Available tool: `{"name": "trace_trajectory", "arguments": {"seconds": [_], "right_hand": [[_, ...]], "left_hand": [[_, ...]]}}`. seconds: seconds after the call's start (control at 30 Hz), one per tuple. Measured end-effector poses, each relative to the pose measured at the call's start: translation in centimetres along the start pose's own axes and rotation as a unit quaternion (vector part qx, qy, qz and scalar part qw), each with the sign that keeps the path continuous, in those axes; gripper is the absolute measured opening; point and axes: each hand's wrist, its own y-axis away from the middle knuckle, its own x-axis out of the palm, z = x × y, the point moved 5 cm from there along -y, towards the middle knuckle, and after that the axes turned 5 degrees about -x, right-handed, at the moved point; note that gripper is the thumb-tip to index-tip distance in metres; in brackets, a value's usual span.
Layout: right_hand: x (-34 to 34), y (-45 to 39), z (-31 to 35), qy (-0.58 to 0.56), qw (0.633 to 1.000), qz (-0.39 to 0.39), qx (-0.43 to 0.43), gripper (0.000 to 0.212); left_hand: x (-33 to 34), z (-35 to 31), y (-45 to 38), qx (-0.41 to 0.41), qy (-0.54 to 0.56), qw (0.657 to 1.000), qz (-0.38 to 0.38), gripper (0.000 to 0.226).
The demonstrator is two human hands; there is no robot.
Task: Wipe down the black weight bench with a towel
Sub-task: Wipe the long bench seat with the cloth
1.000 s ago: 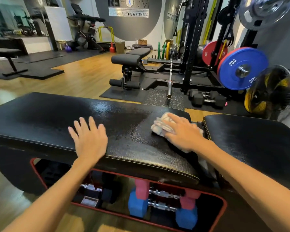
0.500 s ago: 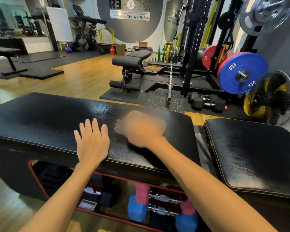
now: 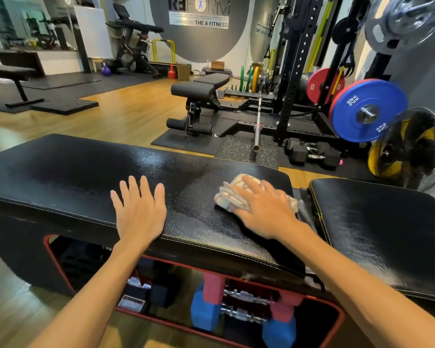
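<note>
Directly below me the black weight bench (image 3: pixel 86 177) shows glossy, pebbled padding with pale stitched seams. My left hand (image 3: pixel 138 212) lies flat on it, fingers spread; my right hand (image 3: pixel 264 209) presses the crumpled pale towel (image 3: pixel 226 197) near the pad's right end, its blurred fingers hiding most of the cloth.

Black bench, pale towel, bright weights.

The bench pad (image 3: pixel 60 177) is glossy black with pale stitching along its edge; its base opening has a red rim (image 3: pixel 338 320). The towel (image 3: pixel 232 194) is off-white with faint grey-blue stripes. Underneath sit dumbbells (image 3: pixel 206 307) with blue heads, pink handles and chrome bars. Behind, one weight plate (image 3: pixel 377 101) is blue with white lettering, another plate (image 3: pixel 317 85) is red. The fan (image 3: pixel 409 149) has yellow blades in a black cage. The floor (image 3: pixel 126 114) is honey-brown wood with black mats.
</note>
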Motion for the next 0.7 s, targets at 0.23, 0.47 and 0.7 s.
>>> {"name": "trace_trajectory", "arguments": {"seconds": [0.23,0.47,0.7], "right_hand": [[0.6,-7.9,-6.6,-0.034,0.997,0.001,0.064,0.063],[0.3,-9.9,-7.2,-0.043,0.996,0.006,0.077,0.067],[0.7,-3.2,-5.1,-0.073,0.997,-0.014,0.027,0.057]], "left_hand": [[0.3,0.1,-0.5,0.009,0.013,1.0,-0.024,0.074],[0.1,0.1,-0.3,-0.004,0.058,0.998,-0.008,0.061],[-0.4,-0.1,0.0,-0.004,0.042,0.999,0.0,0.062]]}}
